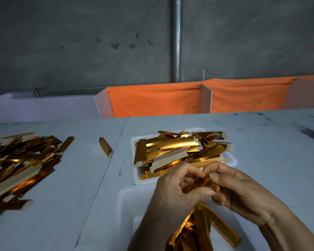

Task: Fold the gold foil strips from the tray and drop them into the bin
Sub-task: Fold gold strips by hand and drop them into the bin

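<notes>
Both hands meet directly above the white bin (127,198), which sits just nearer the person than the heaped tray (134,142) on the counter (261,142). The left hand (172,189) and right hand (237,189) each pinch one gold foil strip (198,183), thumbs and fingertips pressed onto it. Its long axis slants from lower left up to the right, between the two grips. The bin, already holding folded strips (212,220), lies straight below, so release looks like a short downward drop.

Gold strips (178,151), white tray (231,158), orange cloth (152,100), perhaps grey wall (80,42).
</notes>
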Demonstrator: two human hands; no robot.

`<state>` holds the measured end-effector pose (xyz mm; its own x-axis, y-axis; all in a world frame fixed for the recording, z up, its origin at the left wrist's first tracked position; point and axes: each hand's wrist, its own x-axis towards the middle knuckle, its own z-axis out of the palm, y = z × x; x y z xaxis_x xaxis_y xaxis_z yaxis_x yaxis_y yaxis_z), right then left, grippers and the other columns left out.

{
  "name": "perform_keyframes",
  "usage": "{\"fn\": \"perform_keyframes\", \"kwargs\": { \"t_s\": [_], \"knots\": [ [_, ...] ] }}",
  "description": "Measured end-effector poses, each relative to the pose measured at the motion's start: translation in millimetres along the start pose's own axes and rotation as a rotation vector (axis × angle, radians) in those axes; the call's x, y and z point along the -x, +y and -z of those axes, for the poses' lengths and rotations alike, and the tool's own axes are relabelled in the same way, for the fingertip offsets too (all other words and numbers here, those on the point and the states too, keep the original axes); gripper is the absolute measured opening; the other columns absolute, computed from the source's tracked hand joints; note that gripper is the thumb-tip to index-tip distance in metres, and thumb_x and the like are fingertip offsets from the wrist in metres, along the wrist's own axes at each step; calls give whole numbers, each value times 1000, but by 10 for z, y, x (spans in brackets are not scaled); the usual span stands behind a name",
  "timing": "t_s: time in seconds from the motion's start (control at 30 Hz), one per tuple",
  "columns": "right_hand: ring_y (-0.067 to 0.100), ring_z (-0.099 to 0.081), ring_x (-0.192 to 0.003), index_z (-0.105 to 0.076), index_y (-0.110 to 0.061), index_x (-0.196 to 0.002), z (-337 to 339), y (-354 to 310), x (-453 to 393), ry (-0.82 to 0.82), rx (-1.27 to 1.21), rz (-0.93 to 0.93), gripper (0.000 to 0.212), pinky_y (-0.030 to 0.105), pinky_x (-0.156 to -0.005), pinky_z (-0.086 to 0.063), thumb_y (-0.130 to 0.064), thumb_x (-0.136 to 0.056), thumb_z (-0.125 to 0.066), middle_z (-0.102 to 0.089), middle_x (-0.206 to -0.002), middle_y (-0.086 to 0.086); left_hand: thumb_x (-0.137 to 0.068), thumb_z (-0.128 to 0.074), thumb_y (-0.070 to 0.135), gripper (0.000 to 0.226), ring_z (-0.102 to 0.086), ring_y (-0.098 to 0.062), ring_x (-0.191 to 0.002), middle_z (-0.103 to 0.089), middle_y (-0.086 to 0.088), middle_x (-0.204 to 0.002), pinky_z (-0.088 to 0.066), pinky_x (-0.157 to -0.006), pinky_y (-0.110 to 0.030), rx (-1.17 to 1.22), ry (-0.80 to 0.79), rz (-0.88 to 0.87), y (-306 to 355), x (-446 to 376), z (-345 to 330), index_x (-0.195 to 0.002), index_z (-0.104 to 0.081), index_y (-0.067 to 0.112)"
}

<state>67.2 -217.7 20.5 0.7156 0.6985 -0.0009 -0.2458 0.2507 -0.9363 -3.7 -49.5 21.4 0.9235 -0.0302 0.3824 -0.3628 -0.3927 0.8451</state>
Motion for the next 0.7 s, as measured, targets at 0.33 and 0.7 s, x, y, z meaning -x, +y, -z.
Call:
{"fn": "perform_keyframes", "kwargs": {
  "t_s": [0.33,0.7],
  "knots": [
    [13,-44,-48,-69,-6,-90,-8,12,-12,21,-25,44,19,20,-45,-44,-16,-75,-65,-46,-63,9,-76,-68,41,21,-60,-2,-101,-65,17,-99,-51,-83,-20,54,-3,23,6,-5,9,-95,-61,46],
    [13,-48,-49,-71,-6,-94,11,11,3,-11,-70,97,36,20,-48,-46,-24,-66,-86,-49,-63,9,-88,-63,20,22,-63,-10,-103,-69,10,-104,-53,-86,-27,84,37,-96,-32,-12,4,-110,-69,22]
  ]
}}
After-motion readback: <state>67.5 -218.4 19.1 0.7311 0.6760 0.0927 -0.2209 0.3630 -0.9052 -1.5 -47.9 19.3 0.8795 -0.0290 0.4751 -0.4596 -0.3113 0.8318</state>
